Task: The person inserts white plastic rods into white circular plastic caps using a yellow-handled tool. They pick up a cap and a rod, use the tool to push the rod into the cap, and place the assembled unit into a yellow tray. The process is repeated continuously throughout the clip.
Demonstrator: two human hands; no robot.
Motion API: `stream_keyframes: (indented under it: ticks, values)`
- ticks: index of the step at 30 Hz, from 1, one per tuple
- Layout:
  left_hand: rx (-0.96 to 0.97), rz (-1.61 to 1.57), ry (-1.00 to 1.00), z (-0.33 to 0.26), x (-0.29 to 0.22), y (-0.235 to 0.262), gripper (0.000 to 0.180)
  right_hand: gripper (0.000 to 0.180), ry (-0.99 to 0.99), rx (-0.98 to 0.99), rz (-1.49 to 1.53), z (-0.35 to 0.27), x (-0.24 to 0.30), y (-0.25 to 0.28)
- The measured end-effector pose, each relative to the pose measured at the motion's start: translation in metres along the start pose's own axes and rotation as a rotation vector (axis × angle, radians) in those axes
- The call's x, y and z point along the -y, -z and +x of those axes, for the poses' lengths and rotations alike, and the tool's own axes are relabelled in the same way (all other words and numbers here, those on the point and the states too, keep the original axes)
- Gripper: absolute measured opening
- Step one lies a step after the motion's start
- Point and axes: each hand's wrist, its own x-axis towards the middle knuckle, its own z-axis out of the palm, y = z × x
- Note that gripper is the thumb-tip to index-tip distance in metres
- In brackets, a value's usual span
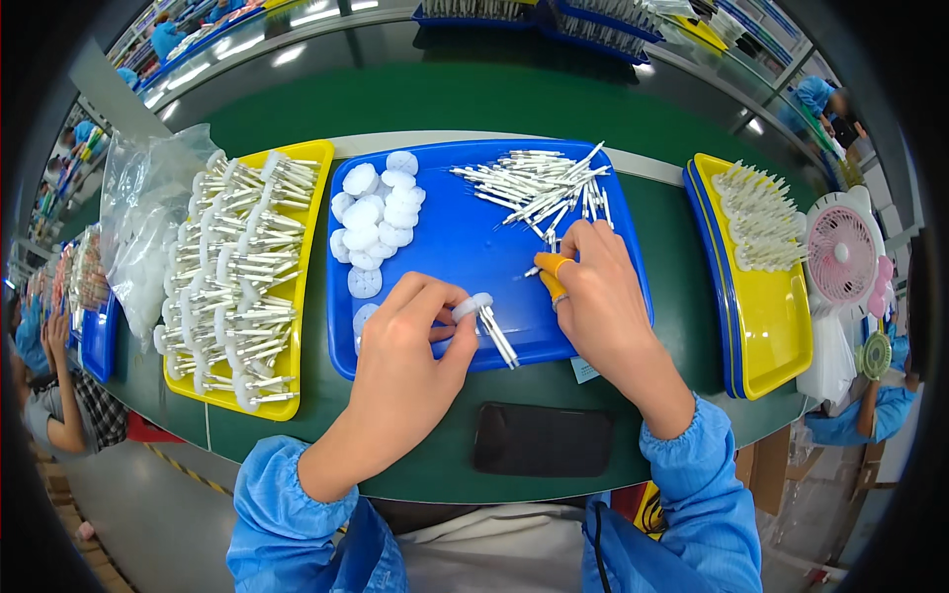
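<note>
In my left hand point(400, 346), thumb and fingers pinch a small round white plastic disc point(473, 305). Several thin white sticks point(498, 338) stand out of that disc, pointing down to the right. My right hand point(603, 292), with orange covers on some fingertips, is closed at the near end of a pile of loose white sticks point(539, 183). The tip of a white stick point(532, 272) shows at its fingers. Both hands are over a blue tray point(445, 232), which also holds a heap of loose white discs point(371, 217) on its left side.
A yellow tray point(314, 247) full of stick-filled discs stands at left, beside a clear plastic bag point(148, 217). On the right is another yellow tray point(776, 336), partly filled. A pink-and-white fan point(840, 255) stands beyond it. A black phone point(544, 440) lies near the table edge.
</note>
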Motion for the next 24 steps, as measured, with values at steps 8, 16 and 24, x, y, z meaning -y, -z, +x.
stream_keyframes:
  ticks: [8,16,24]
  values:
    - [0.018,-0.099,0.032,0.001,0.000,0.003,0.013,0.038,-0.002,0.125,0.463,-0.007,0.031,0.029]
    - [0.039,-0.047,-0.026,0.002,-0.004,0.001,0.015,0.047,0.097,0.137,0.426,-0.016,0.031,0.026]
    - [0.068,-0.055,0.055,0.000,0.000,0.001,0.014,0.036,0.105,0.091,0.360,-0.014,0.030,0.019]
